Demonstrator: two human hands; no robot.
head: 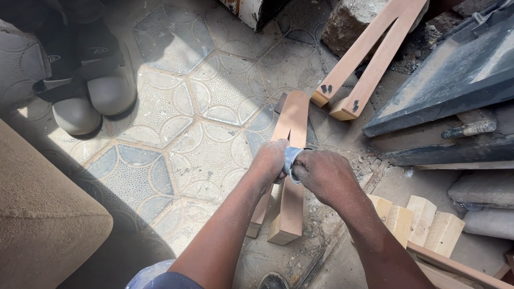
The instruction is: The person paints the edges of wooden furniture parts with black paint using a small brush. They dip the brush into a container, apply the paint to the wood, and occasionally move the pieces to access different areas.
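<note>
Gripping a folded piece of grey sandpaper (292, 160) between them, the 2 hands meet over a V-shaped wooden leg piece (289, 160) that lies on the patterned tile floor (203, 107). The left hand (270, 163) is curled around the sandpaper and the wood from the left, and the right hand (326, 176) is clenched on the sandpaper from the right, so both are equally near the piece, directly above it. Its long axis runs away from the person: the joined tip lies just beyond the knuckles, while the 2 cut ends sit below the wrists, nearer the body. Beyond the right hand and to its right, a second V-shaped piece (364, 59) leans with its 2 ends on the floor, apart from the first. Near the right forearm stands a row of short wooden blocks (423, 219) (4 show). Dark slabs (455, 80) lie far right; a pair of grey shoes (91, 91) sits well left of the left hand.
</note>
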